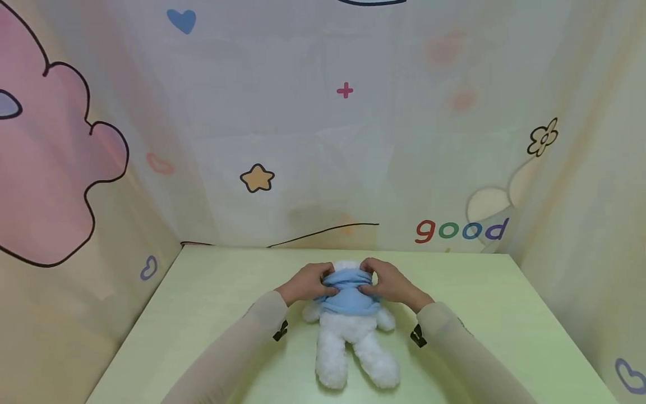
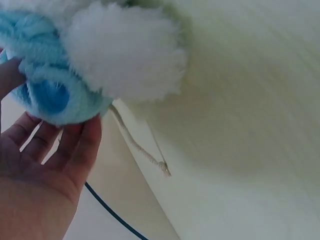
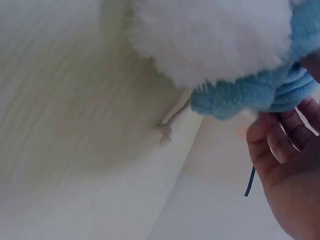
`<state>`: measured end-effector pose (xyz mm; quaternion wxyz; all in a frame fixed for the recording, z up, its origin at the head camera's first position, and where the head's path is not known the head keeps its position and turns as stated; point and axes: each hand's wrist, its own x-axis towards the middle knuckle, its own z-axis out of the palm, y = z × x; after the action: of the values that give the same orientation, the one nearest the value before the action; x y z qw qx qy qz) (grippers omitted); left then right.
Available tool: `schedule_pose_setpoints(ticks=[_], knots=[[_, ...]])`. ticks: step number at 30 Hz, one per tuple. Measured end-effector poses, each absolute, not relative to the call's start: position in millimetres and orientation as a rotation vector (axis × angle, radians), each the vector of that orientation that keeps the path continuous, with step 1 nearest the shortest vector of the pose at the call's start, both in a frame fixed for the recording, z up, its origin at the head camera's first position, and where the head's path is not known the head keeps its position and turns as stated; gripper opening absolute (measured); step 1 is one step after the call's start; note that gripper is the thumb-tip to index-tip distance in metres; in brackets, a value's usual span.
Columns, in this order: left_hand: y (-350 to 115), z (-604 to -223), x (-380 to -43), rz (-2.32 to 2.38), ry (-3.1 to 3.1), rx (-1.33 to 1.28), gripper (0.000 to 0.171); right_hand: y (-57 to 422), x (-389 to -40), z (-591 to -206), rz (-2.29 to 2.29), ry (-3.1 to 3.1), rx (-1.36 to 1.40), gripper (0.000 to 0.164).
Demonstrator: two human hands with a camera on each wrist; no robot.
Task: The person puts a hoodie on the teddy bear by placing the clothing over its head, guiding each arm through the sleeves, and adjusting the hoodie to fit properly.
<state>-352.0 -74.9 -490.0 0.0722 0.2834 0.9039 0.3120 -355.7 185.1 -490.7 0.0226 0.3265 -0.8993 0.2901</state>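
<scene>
A white plush toy [image 1: 333,348] lies on the table, its legs toward the front edge. Its light blue fleece garment [image 1: 350,302] is bunched up around the upper body and covers most of the head. My left hand [image 1: 307,280] grips the garment's left side, thumb in front and fingers behind. On the other side my right hand [image 1: 393,283] holds the fabric the same way. Both wrist views show the folded fleece between thumb and fingers, close to fluffy white fur [image 2: 127,52]. A knotted beige cord [image 3: 177,114] hangs from the garment onto the table.
The pale green table [image 1: 469,297] spreads out around the toy. A printed curtain [image 1: 313,112] with a star, hearts and the word "good" rises behind the table and along both sides.
</scene>
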Motion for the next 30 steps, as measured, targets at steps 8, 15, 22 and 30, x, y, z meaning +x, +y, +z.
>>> schedule_pose_setpoints(ticks=[8,15,22,30], knots=[[-65.4,-489.6,-343.8,0.759,2.926,0.963,0.020,175.2,-343.1,-491.3,0.444,-2.665,0.925,0.021],[-50.8,-500.2,-339.2,0.583,3.070,1.078,0.029,167.1,-326.2,-496.6,0.147,-2.480,0.897,0.028],[-62.0,-500.7,-337.5,0.888,2.973,0.910,0.008,175.6,-323.9,-492.4,0.445,-2.613,0.786,0.021],[-90.2,-495.5,-318.5,1.275,2.745,0.577,0.045,191.7,-307.1,-479.4,0.698,-2.569,0.794,0.014]])
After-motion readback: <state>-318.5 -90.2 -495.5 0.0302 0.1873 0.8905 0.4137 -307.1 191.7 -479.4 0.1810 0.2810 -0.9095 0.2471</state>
